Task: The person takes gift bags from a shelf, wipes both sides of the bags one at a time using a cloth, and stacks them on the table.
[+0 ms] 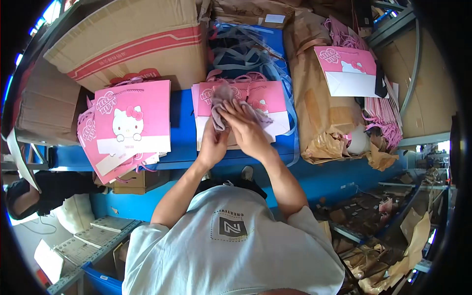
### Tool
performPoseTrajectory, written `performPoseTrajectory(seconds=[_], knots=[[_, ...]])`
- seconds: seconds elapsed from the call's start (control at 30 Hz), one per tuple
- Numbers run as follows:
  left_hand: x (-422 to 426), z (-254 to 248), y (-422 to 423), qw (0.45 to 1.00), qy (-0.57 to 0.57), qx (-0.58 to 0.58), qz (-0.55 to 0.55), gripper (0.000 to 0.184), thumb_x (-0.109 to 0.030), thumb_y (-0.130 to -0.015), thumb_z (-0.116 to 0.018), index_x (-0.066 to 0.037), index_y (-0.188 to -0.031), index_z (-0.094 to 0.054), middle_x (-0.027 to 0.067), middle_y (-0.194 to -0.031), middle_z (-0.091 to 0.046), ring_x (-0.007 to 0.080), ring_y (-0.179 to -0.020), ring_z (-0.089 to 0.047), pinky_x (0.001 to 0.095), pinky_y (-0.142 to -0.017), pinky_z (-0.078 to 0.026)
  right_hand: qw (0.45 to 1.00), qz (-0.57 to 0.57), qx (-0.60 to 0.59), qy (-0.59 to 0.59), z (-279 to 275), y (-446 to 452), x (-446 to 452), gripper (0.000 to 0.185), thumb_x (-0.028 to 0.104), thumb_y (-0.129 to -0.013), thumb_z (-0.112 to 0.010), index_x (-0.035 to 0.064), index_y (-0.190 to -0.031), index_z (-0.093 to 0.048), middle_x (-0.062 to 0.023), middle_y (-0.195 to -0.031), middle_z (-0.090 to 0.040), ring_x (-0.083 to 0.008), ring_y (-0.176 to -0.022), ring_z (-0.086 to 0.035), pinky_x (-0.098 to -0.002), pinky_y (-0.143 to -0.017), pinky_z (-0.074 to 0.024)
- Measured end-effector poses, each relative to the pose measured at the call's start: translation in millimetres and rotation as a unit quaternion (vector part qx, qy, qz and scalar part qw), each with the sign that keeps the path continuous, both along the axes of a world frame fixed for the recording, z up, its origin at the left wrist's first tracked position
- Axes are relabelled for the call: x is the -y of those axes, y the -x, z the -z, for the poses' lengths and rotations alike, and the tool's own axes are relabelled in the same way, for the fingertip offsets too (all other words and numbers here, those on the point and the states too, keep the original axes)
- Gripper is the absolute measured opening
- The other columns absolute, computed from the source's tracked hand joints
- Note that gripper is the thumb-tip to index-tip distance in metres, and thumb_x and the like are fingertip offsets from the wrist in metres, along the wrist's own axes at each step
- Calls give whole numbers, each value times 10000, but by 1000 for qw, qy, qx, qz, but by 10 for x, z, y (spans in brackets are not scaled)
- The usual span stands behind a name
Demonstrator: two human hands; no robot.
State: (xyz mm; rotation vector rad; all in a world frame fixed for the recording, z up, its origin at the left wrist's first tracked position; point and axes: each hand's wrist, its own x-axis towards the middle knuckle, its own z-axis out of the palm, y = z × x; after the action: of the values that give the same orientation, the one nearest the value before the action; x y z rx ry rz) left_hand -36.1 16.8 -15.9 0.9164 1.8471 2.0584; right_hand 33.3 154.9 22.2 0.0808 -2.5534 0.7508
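Note:
A crumpled greyish-pink cloth (223, 98) lies over the front of a pink and white Hello Kitty paper gift bag (273, 98) on the blue table. My right hand (247, 130) rests on this cloth, its fingers bent over the folds and pressing it against the bag. Lower and to the left, my left hand (214, 145) closes on the cloth's near edge, its fingertips partly hidden. Pink rope handles stick up behind the bag. To the left sits a stack of similar gift bags (130, 118), the top one showing the cat's face.
Behind the stack stands a large cardboard box (137, 44). Clear plastic wrapping (246, 49) lies at the back centre. On the right, brown wrapping paper (319, 98) surrounds more bags (346, 71). A person in dark clothes (54, 191) is at the left. Shelving with scraps fills the lower right.

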Motion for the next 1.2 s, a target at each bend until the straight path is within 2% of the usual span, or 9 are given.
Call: performPoseTrajectory(seconds=[0.1, 0.23, 0.33, 0.4, 0.57, 0.73, 0.97, 1.07, 1.2], knots=[[19, -27, -69, 995, 1, 98, 21, 334, -9, -1049, -596, 15, -1380, -562, 23, -864, -557, 92, -724, -467, 240, -595, -371, 999, 9, 18, 42, -91, 194, -75, 505, -32, -993, -577, 44, -1489, -638, -131, -1588, -592, -361, -1563, -435, -489, -1278, -351], [83, -83, -64, 976, 174, 132, -10, 255, -23, -1051, -613, 11, -1301, -580, 39, -891, -599, 94, -736, -494, 233, -617, -399, 999, 16, 4, 37, -136, 297, -141, 527, -26, -982, -583, 49, -1502, -625, -130, -1580, -600, -336, -1534, -482, -464, -1250, -401], [-19, -108, -116, 976, 146, 160, -24, 255, -8, -1055, -604, 24, -1308, -595, 32, -885, -601, 82, -736, -483, 217, -639, -396, 1000, 14, 7, 19, -79, 216, -386, 543, -26, -969, -594, 48, -1507, -617, -129, -1571, -607, -327, -1507, -514, -455, -1226, -431], [-62, -207, -167, 980, 2, 192, -54, 332, -1, -1074, -577, 47, -1403, -585, 9, -869, -566, 65, -730, -438, 206, -642, -364, 1000, -5, 13, 13, 3, 107, -568, 560, -25, -957, -604, 46, -1512, -609, -129, -1562, -615, -319, -1481, -547, -446, -1201, -460], [-7, -132, -159, 965, 25, 253, -73, 510, -23, -1106, -555, 42, -1602, -455, -26, -848, -531, 48, -720, -405, 191, -633, -336, 997, 78, -7, 4, 124, -281, -1069, 577, -22, -928, -625, 37, -1502, -608, -131, -1530, -642, -331, -1428, -595, -447, -1158, -495], [-17, -80, -93, 966, -11, 258, -35, 515, -14, -1103, -549, 24, -1609, -458, -33, -804, -494, 38, -660, -355, 205, -546, -268, 974, 215, -64, -20, 287, -280, -801, 547, -33, -933, -590, 24, -1477, -607, -120, -1585, -592, -351, -1423, -597, -459, -1132, -506], [-42, -156, -97, 974, 50, 219, -27, 530, 10, -1094, -536, 5, -1618, -456, -27, -810, -490, 46, -659, -358, 203, -563, -282, 994, 54, -93, 1, 288, -212, -65, 519, 78, -999, -585, 57, -1518, -576, -126, -1636, -533, -309, -1549, -468, -458, -1238, -424], [-101, -223, -131, 975, 19, 221, -26, 545, -8, -1096, -557, -10, -1631, -453, -16, -828, -513, 49, -690, -378, 196, -608, -312, 997, 27, -75, 17, 145, -269, -279, 501, 102, -988, -580, 40, -1485, -595, -158, -1562, -599, -335, -1479, -546, -455, -1245, -410], [-62, -194, -139, 970, 27, 234, -55, 524, 6, -1108, -525, 0, -1626, -448, -27, -815, -479, 47, -659, -350, 200, -570, -287, 988, 137, -64, 36, 177, -256, -719, 522, 71, -935, -631, 31, -1455, -615, -187, -1500, -645, -337, -1429, -596, -452, -1191, -457]])
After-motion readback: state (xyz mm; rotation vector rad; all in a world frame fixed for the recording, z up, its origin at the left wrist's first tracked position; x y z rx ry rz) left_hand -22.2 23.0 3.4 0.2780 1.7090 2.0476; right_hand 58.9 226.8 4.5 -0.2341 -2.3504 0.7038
